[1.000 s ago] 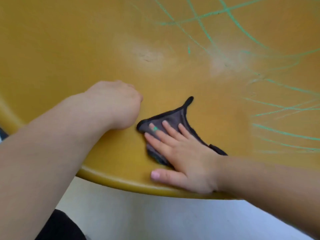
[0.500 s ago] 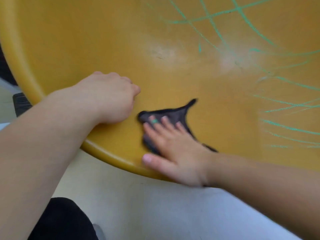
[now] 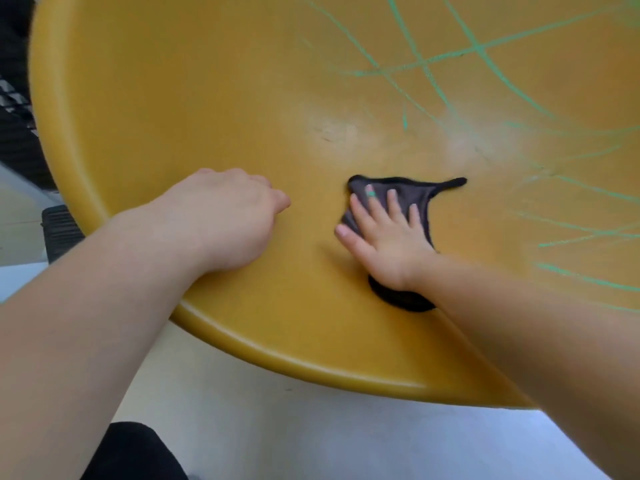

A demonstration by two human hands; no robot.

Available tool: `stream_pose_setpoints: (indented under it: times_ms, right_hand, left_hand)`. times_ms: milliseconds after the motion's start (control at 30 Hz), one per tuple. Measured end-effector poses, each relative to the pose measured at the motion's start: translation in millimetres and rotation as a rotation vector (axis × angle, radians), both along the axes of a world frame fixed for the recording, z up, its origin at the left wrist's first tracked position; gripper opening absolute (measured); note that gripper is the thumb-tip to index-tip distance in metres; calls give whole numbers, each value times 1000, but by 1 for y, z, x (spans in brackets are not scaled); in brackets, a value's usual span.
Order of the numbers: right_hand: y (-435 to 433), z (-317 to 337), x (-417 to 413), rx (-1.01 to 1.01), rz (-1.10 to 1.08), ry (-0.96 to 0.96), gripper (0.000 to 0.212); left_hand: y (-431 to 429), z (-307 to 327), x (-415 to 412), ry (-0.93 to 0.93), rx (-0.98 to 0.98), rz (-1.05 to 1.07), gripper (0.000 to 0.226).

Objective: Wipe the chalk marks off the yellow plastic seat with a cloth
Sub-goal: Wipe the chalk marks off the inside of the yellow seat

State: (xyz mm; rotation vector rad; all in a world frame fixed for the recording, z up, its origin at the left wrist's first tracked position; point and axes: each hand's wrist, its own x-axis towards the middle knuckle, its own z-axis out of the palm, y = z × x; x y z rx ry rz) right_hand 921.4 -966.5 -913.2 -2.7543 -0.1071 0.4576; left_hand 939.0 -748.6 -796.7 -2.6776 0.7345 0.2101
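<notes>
The yellow plastic seat (image 3: 194, 98) fills most of the view, its rounded rim curving along the bottom and left. Green chalk marks (image 3: 478, 50) cross its upper right and right side; the left and middle are bare. A dark grey cloth (image 3: 415, 192) lies flat on the seat near the middle. My right hand (image 3: 384, 237) presses flat on the cloth with fingers spread, one finger smudged green. My left hand (image 3: 221, 220) rests as a fist on the seat, left of the cloth and apart from it.
Pale floor (image 3: 277, 427) shows below the rim. A dark ribbed object (image 3: 59, 230) sits at the left edge beside the seat. Black clothing (image 3: 128, 452) is at the bottom left.
My right hand and the cloth have slid away from the front rim, further onto the seat. The view has pulled back, showing more of the rim. The left fist stays put.
</notes>
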Motion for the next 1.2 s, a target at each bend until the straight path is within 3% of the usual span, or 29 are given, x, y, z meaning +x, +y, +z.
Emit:
stream_pose_setpoints:
  times_ms: [133,233,300,367,433,467,533,633,733,800,867,933,1000,1100,1200]
  right_hand:
    - [48,20,-64,235,464,-7,82]
    - [-3,7,-37,98,534,-93,76]
    - [-54,-7,7,-101,294,-141,88]
    - [-94,-12,46,-203,-93,-166,99]
    - [-90,-13,68,-178,-398,-153,94]
    - [-70,-13,74,-136,-443,-135,91]
    - [-11,-11,69,-45,-298,-110,85]
    - [61,-4,19,118,164,-187,88]
    - [35,1,7,166,441,-187,80]
    - [-16,-10,38,10,335,-246,79]
    - [-63,-15,71,-121,17,-241,81]
    - [-76,-18,89,-158,-245,-231,81]
    - [-49,-18,94,-91,-324,-192,85]
    - [14,-7,74,106,-55,-135,86]
    - [43,4,46,208,329,-174,80]
  left_hand:
    - [-1,4,3,-29,-17,8,43]
    - [0,5,5,-35,-25,30,41]
    - [1,4,5,-28,-29,25,40]
    - [1,4,5,-21,-34,21,41]
    - [-1,3,6,-19,-35,32,41]
    - [-2,3,6,-19,-32,39,41]
    - [-6,3,8,-4,-13,47,40]
    - [-7,4,9,-1,9,55,40]
    - [-7,11,12,48,-32,107,52]
    - [-9,17,13,55,-48,113,54]
    - [-12,23,13,50,1,98,54]
    - [-12,33,16,22,95,77,55]
    - [-10,45,28,-27,197,74,55]
    - [-13,66,58,-140,271,46,59]
    - [-19,85,94,-282,193,-102,65]
